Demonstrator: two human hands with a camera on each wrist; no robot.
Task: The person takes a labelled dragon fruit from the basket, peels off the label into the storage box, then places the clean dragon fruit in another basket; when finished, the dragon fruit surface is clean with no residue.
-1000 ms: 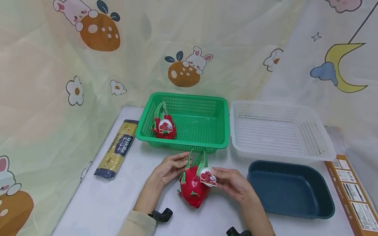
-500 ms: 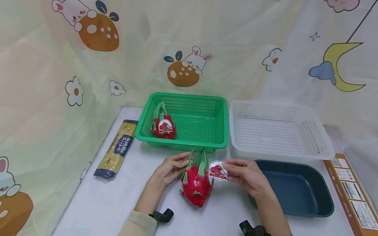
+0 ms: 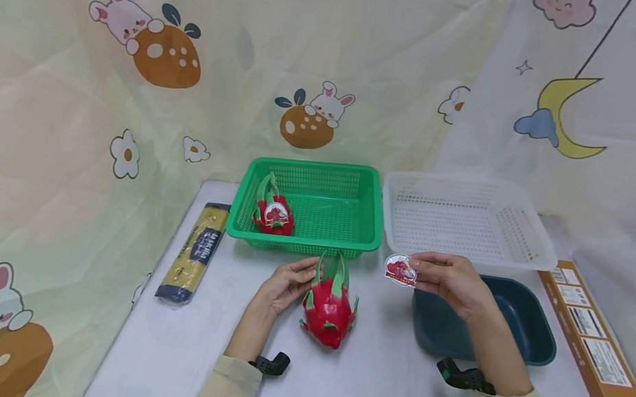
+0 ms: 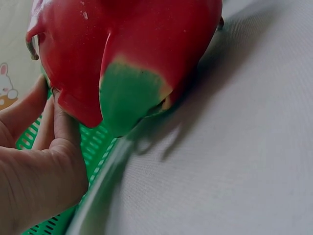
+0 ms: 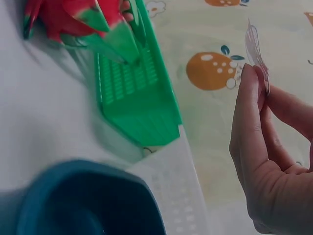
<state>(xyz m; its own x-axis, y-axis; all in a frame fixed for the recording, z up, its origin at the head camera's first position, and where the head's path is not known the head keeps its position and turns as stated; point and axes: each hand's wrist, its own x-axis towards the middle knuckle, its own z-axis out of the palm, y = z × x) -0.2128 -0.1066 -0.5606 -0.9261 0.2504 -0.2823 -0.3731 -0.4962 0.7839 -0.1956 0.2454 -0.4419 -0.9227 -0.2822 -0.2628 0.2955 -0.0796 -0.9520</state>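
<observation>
A red dragon fruit [image 3: 329,311] with green leaf tips is on the white table in the head view. My left hand [image 3: 287,285] pinches it at its leafy end; in the left wrist view the fingertips are partly hidden behind the fruit [image 4: 132,44]. Between the thumb and fingers of my right hand [image 3: 454,283] is a round paper label [image 3: 400,269] with a red fruit picture, raised in front of the dark blue basin. The right wrist view shows this label [image 5: 255,49] edge-on. A second dragon fruit [image 3: 276,214], bearing a similar label, lies in the green basket [image 3: 301,246].
Beside the green basket stands a white basket [image 3: 465,253]. The dark blue basin [image 3: 426,341] sits in front of it, with a long brown box [image 3: 595,340] to the right. A yellow pasta packet [image 3: 193,255] lies at left. A printed cloth [image 3: 243,41] hangs behind.
My right hand has moved right and away from the dragon fruit, carrying the label off its upper side. The left hand and the fruit have hardly moved.
</observation>
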